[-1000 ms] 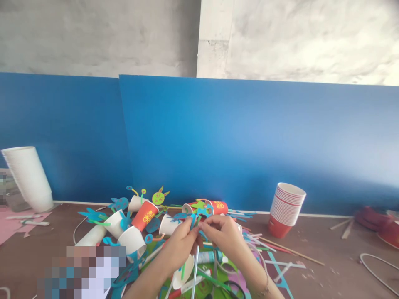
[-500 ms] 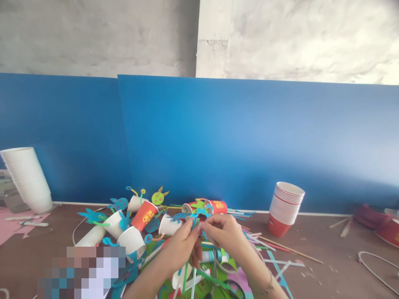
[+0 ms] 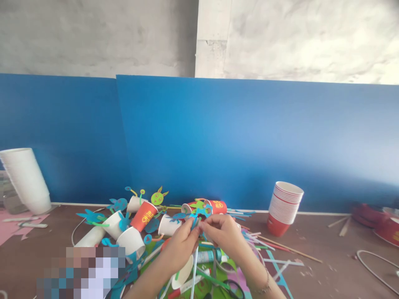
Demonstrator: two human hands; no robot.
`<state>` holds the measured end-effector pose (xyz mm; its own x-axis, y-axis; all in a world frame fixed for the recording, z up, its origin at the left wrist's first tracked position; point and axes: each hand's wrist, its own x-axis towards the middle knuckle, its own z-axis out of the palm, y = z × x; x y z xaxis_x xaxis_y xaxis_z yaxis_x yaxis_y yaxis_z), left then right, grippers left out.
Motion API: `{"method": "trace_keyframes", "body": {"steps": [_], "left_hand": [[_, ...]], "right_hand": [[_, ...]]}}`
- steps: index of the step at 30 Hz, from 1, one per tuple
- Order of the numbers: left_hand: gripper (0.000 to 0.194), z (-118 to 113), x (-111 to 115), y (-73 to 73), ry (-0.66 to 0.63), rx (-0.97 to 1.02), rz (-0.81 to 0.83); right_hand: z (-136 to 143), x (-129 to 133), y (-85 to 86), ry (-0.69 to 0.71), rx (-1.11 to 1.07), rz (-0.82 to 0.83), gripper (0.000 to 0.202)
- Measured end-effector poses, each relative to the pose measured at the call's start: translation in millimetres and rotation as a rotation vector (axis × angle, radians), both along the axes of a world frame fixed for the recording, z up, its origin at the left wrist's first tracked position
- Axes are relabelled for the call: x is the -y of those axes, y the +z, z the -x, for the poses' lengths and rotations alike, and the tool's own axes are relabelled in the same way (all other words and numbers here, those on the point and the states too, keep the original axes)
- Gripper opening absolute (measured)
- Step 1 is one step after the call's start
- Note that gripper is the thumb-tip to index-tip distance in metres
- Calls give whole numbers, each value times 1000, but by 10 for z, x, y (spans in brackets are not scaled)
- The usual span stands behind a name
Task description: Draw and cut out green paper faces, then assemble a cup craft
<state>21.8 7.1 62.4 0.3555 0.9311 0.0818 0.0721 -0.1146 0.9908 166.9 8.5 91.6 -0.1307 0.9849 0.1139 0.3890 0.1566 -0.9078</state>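
My left hand [image 3: 183, 238] pinches a small blue and green paper piece [image 3: 195, 223] between thumb and fingers, above the middle of the table. A pale straw [image 3: 194, 270] hangs below this hand, its upper end hidden. My right hand [image 3: 220, 229] is closed, its fingertips pressed together against the left fingertips; what lies between them is too small to tell. Right behind the hands is a blue paper cutout [image 3: 202, 211]. Beneath them lie a glue stick [image 3: 205, 256], a red-capped white marker [image 3: 188, 285] and black-handled scissors [image 3: 235, 288] on green paper.
Several decorated paper cups, one of them red [image 3: 144, 216], crowd the left middle. A white cup stack [image 3: 26, 180] stands far left, a red-and-white cup stack [image 3: 285, 207] on the right. Wooden sticks [image 3: 293, 249] and straws lie between. A blue partition [image 3: 249, 141] rises behind.
A green straw that hung below my left hand no longer shows there, and the pale straw stands at a slightly different slant. Both hands stay in nearly the same place.
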Motion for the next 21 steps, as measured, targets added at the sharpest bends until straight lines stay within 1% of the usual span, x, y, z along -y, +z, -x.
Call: {"method": "trace_keyframes", "body": {"steps": [3,8,11,16,18,21], "left_hand": [[34,5,19,30,25,-9,-14],[35,1,78,120,11,-34,60],[37,1,67,79,9,-45,70],[33,5,5,-55,26,18,-10],[31,3,4,-61,36,-11,-28],[27,-2,36,-15,68,-90,-64]], "right_hand": [[-21,2,-2,24,-39,11,29],[-45,8,8,31,-93,-1,30],[-30,18,20,24,-76,3,28],[6,29,27,24,-51,4,28],[15,31,22,18,-51,1,27],[28,31,11,3,-50,2,26]]}}
